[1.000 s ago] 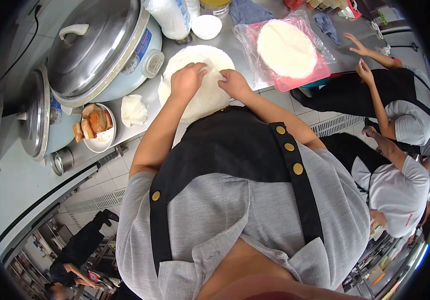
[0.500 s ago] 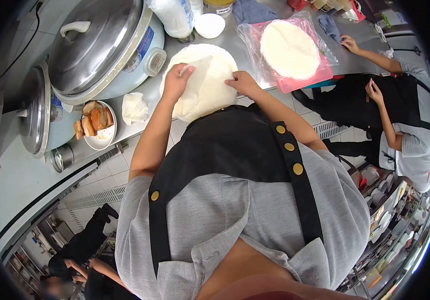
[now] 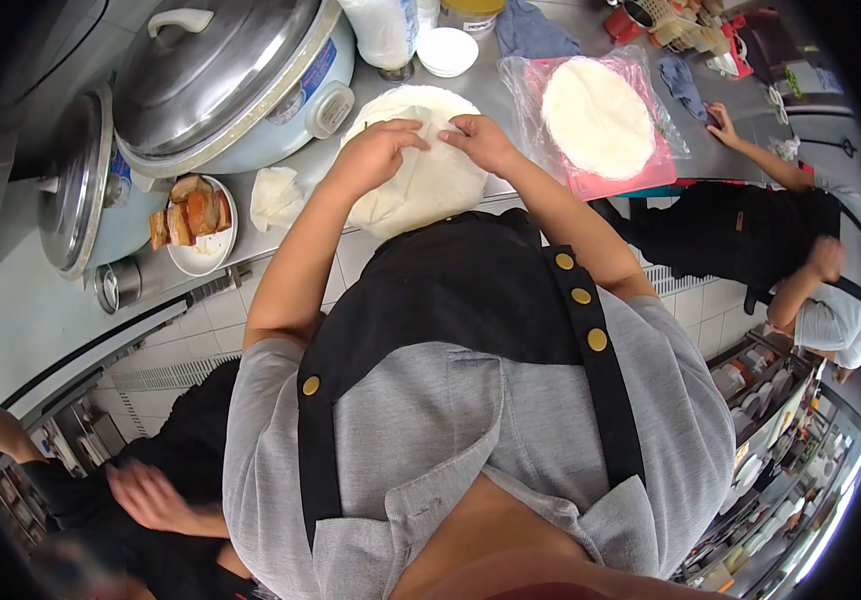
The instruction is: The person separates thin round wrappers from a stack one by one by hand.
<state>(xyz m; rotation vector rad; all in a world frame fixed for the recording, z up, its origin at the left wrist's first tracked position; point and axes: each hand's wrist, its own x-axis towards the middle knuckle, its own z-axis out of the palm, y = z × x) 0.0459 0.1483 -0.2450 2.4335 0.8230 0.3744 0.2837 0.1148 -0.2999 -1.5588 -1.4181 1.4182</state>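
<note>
We are seeing the left hand (image 3: pixel 379 155) reaching in with its fingers extended and the thumb a narrow gap below; the right hand (image 3: pixel 484 148) is facing it, its thumb and forefinger bent close together. Both are touching a round, floppy pile of thin, off-white sheets (image 3: pixel 396 205), but we cannot tell whether either is pinching a layer. The pile is lying on the grey metal counter (image 3: pixel 491 88), directly in front of the black apron (image 3: pixel 451 285) we are looking down on. Just left, a crumpled off-white sheet (image 3: pixel 276 197) is lying beside a white oval dish (image 3: pixel 206 258) holding glossy brown chunks (image 3: pixel 194 212). Farther left, a large pale-blue cooker with a domed steel lid (image 3: pixel 226 75) is standing near a second one (image 3: pixel 71 185). To the right, a round white stack (image 3: pixel 599 117) is resting on a pink plastic board (image 3: pixel 606 187). Beyond that, a co-worker's hand (image 3: pixel 723 125) is resting near a crumpled blue cloth (image 3: pixel 684 85). At lower left, another person's blurred hand (image 3: pixel 156 498) is showing.
</note>
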